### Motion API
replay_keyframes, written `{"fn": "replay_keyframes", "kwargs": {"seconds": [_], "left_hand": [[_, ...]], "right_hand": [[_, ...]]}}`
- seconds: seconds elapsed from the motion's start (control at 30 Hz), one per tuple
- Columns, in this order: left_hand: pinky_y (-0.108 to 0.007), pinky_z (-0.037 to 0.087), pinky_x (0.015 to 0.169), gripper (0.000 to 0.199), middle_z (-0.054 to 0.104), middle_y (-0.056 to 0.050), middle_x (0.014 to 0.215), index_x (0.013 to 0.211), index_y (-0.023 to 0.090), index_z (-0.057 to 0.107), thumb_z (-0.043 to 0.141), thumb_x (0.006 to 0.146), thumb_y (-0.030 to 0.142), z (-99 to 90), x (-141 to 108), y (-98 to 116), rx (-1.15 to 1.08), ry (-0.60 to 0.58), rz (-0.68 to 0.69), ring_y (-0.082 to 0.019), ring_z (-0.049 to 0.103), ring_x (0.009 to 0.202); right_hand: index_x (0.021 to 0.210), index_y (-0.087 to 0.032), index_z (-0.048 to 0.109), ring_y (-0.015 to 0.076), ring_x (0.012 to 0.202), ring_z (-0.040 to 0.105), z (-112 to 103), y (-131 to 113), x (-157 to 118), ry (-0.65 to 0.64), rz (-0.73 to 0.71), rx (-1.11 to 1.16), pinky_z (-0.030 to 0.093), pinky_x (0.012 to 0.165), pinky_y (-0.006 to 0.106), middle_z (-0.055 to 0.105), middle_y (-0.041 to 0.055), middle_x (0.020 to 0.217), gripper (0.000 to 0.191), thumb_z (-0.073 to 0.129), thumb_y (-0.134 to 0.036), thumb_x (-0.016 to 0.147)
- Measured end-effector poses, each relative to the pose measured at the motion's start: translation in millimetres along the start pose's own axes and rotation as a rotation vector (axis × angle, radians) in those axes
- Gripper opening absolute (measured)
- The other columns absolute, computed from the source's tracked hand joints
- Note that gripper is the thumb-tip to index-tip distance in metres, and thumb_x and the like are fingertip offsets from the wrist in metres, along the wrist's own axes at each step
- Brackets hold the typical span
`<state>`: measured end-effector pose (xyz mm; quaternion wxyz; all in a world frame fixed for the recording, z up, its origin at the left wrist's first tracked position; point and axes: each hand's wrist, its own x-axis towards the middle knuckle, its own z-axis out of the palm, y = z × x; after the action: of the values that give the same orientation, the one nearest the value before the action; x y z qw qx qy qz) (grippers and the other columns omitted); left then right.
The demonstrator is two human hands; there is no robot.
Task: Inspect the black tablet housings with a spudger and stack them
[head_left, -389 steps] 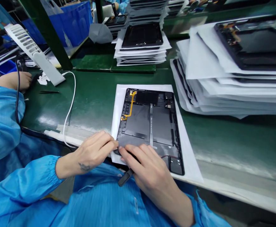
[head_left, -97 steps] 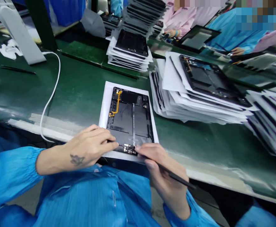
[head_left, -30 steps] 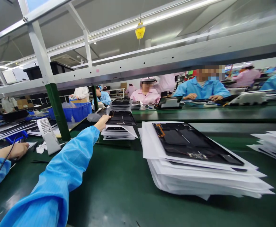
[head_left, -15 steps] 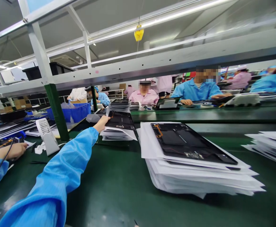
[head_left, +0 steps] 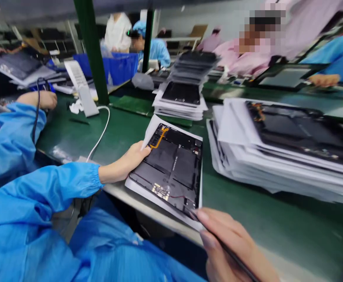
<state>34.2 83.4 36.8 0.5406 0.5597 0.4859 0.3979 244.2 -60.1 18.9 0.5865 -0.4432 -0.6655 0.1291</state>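
Note:
My left hand [head_left: 131, 158] grips the left edge of an opened tablet [head_left: 171, 168], thumb on top near its orange flex cable. Black battery cells and a small circuit board show inside it. A white sheet [head_left: 150, 125] lies beneath the tablet, at the front edge of the bench. My right hand [head_left: 233, 243] is closed round slim black tweezers [head_left: 233, 256]. Their tip is at the tablet's near right corner; whether it touches cannot be made out.
A tall stack of tablets and white sheets [head_left: 247, 156] stands at right, another stack [head_left: 180, 107] behind. At left are a white fan [head_left: 81, 88] with its cable, a green post [head_left: 93, 51], a blue bin [head_left: 121, 68] and a co-worker's arm [head_left: 21, 117].
My left hand has come back from the rear stack with a tablet and its sheet, now at the bench's front. My right hand with the tweezers has entered view. The camera has tilted down.

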Motion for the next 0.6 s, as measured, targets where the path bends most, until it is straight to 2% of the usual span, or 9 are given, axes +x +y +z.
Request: {"fn": "replay_keyframes", "kwargs": {"seconds": [0.07, 0.13, 0.27, 0.4, 0.6], "left_hand": [[-0.033, 0.048, 0.093, 0.025, 0.069, -0.008, 0.111, 0.111, 0.013, 0.065, 0.057, 0.090, 0.025, -2.0, -10, -11, 0.006, -0.012, -0.015, -0.027, 0.062, 0.108], [-0.036, 0.045, 0.100, 0.026, 0.068, -0.007, 0.112, 0.109, 0.014, 0.065, 0.065, 0.083, 0.018, -8.7, -11, -16, 0.027, -0.039, -0.011, -0.029, 0.060, 0.113], [-0.037, 0.046, 0.100, 0.040, 0.069, -0.003, 0.098, 0.101, 0.015, 0.068, 0.077, 0.063, 0.005, -24.3, -3, -19, 0.047, -0.147, 0.016, -0.029, 0.063, 0.105], [-0.037, 0.048, 0.096, 0.043, 0.071, -0.003, 0.101, 0.101, 0.017, 0.069, 0.079, 0.061, 0.005, -29.1, 2, -25, 0.045, -0.184, 0.057, -0.030, 0.064, 0.105], [-0.040, 0.046, 0.098, 0.047, 0.070, -0.005, 0.104, 0.105, 0.016, 0.068, 0.079, 0.061, 0.005, -24.1, 3, -34, 0.032, -0.166, 0.079, -0.034, 0.063, 0.108]], "right_hand": [[0.107, -0.029, 0.075, 0.0194, 0.088, 0.070, 19, -10, 9, -0.149, 0.036, 0.075, 0.056, 0.076, 0.031, 0.074, 0.0031, 0.096, 0.025, 0.064, -0.012, 0.092], [0.102, -0.027, 0.076, 0.0177, 0.082, 0.068, 40, -13, 17, -0.245, 0.069, 0.116, 0.054, 0.071, 0.030, 0.075, 0.0023, 0.090, 0.020, 0.064, -0.014, 0.093], [0.095, -0.024, 0.077, 0.0182, 0.081, 0.066, 65, -5, 25, -0.324, 0.186, 0.091, 0.054, 0.074, 0.033, 0.075, 0.0026, 0.086, 0.014, 0.063, -0.021, 0.096], [0.093, -0.024, 0.076, 0.0190, 0.081, 0.066, 70, -1, 24, -0.351, 0.224, 0.054, 0.054, 0.075, 0.034, 0.075, 0.0030, 0.087, 0.014, 0.063, -0.024, 0.096], [0.098, -0.024, 0.075, 0.0193, 0.085, 0.066, 67, 0, 19, -0.374, 0.148, -0.012, 0.054, 0.075, 0.035, 0.075, 0.0033, 0.089, 0.014, 0.063, -0.019, 0.096]]}}
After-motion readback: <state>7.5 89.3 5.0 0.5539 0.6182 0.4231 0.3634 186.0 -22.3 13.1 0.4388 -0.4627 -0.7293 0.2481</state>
